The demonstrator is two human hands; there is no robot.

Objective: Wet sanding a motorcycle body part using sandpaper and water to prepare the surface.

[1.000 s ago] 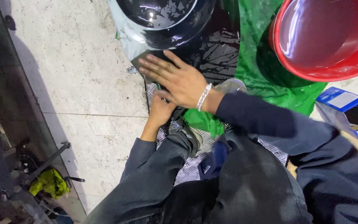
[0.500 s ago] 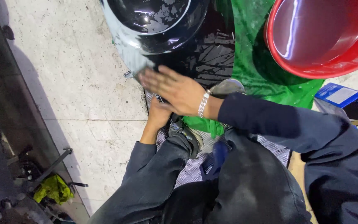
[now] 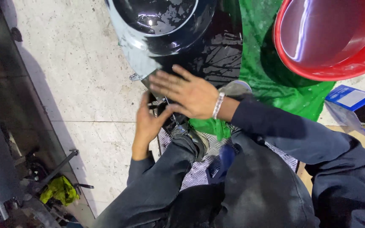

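Observation:
My right hand (image 3: 185, 93), a silver bracelet at its wrist, lies flat with fingers spread on the lower edge of a glossy dark motorcycle fender (image 3: 157, 29) that covers a black tyre (image 3: 216, 55). Just below it, my left hand (image 3: 148, 123) reaches under the fender's edge with the fingers curled up; what it touches is hidden by my right hand. Both arms wear dark sleeves. My knees and a dark shoe (image 3: 193, 137) rest on a checkered metal plate (image 3: 199, 169).
A red plastic basin (image 3: 330, 38) sits on a green cloth (image 3: 271, 84) at the upper right. A blue and white carton (image 3: 353, 105) lies at the right. Tools and a yellow-green rag (image 3: 58, 190) lie at the lower left beside a tiled floor (image 3: 72, 76).
My right hand has slid down and to the right along the fender's edge, fingers spreading. My left hand has risen closer beneath it. The view has shifted slightly.

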